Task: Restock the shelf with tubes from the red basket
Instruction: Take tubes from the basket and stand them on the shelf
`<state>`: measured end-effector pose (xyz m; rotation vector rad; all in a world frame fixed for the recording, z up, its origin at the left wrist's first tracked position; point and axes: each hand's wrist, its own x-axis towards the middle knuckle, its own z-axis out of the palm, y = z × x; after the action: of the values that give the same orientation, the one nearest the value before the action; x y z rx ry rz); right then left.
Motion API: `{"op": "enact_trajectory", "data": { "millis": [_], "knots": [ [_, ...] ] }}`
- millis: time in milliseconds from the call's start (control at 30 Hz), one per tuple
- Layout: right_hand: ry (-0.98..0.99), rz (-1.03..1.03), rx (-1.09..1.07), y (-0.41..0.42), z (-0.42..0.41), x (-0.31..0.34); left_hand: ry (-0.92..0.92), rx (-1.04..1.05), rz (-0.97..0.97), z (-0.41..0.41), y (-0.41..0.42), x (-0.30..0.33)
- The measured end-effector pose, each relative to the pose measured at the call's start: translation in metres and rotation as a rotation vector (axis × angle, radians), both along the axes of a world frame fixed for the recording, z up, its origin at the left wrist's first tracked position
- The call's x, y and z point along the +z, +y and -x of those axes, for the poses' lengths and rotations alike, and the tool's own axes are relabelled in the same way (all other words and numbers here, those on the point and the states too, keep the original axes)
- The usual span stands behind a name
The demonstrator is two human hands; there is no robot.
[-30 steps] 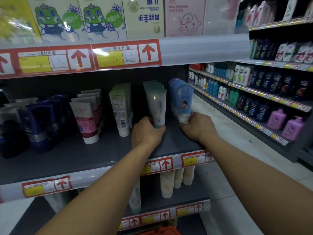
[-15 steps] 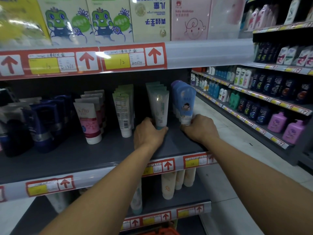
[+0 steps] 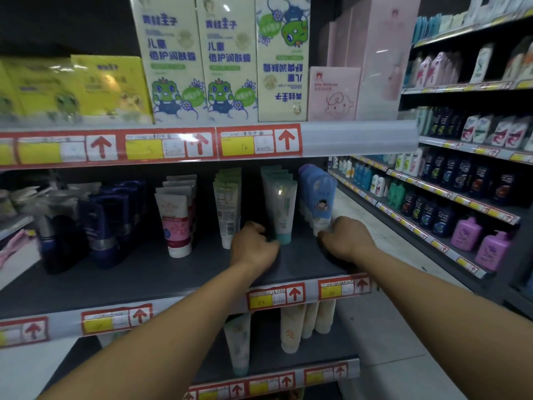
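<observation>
On the grey middle shelf [image 3: 144,272] stand rows of upright tubes. My left hand [image 3: 253,246] is curled at the foot of the front white tube with a teal cap [image 3: 284,209], its fingertips against the cap. At the shelf's right end, the fingers of my right hand [image 3: 346,241] are closed on the white cap of the front blue tube [image 3: 320,197]. Both tubes stand cap down at the head of their rows. The red basket is not in view.
Left of my hands stand a pale green tube row [image 3: 227,203], pink-and-white tubes [image 3: 176,220] and dark blue tubes [image 3: 109,223]. Tall boxes [image 3: 230,59] fill the shelf above. Cream tubes [image 3: 294,327] stand on the shelf below. Across the aisle runs a bottle rack [image 3: 461,197].
The view has tilted upward. My left hand has slid slightly left, uncovering the teal cap. My right hand stays at the blue tube's base.
</observation>
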<state>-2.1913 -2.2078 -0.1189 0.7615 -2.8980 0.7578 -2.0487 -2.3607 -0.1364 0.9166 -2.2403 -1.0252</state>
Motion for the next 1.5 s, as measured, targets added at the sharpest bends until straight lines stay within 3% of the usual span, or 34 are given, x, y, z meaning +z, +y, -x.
{"op": "enact_trajectory", "data": {
  "millis": [400,900,1300,1500],
  "knots": [
    [0.178,0.046,0.139,-0.029,-0.108,0.003,0.076,-0.059,0.095,-0.105,-0.018,0.012],
    [0.209,0.092,0.449,-0.151,-0.246,0.006,0.072,0.232,0.134,-0.246,-0.107,0.021],
    [0.111,0.130,0.460,-0.258,-0.293,-0.014,0.110,0.523,0.261,-0.299,-0.193,0.008],
    [0.113,0.138,0.367,-0.286,-0.283,-0.018,0.059,0.496,0.054,-0.289,-0.235,0.017]
  ]
}}
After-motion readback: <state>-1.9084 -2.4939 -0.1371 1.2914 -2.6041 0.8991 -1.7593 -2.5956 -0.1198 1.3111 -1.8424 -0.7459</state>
